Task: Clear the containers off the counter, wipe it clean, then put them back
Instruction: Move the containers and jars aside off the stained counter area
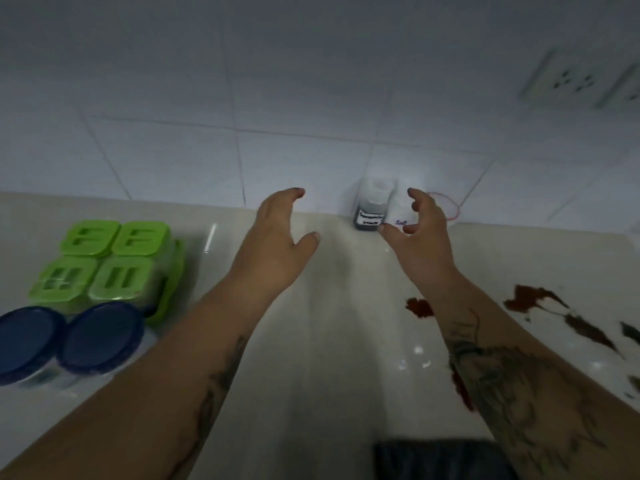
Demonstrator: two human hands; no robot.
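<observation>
From your head camera, both of your bare forearms reach forward over the pale, glossy surface point(332, 306) toward the white tiled wall point(242, 98). Your left hand point(277, 233) is open and empty, fingers curved and thumb spread, hovering above bare surface. Your right hand point(420, 223) is also open, fingers curled in a loose claw, with its fingertips just beside two small clear plastic jars that stand against the wall: a dark-filled jar with a white label point(371, 209) and, touching it on the right, a white-filled jar with a handwritten label point(400, 206). You cannot tell whether the fingers actually touch either jar. A thin red rubber band point(450, 206) lies on the surface behind the right hand. At the far left sit four lime-green lidded plastic containers point(107, 261) packed in a square block, and in front of them, near the edge, two round jars with dark blue lids point(65, 341) side by side. To the right, dark brown sauce-like stains point(530, 299) are smeared across the surface, with one blot point(419, 306) just beside your right forearm. White wall sockets point(571, 77) show blurred at the upper right.
</observation>
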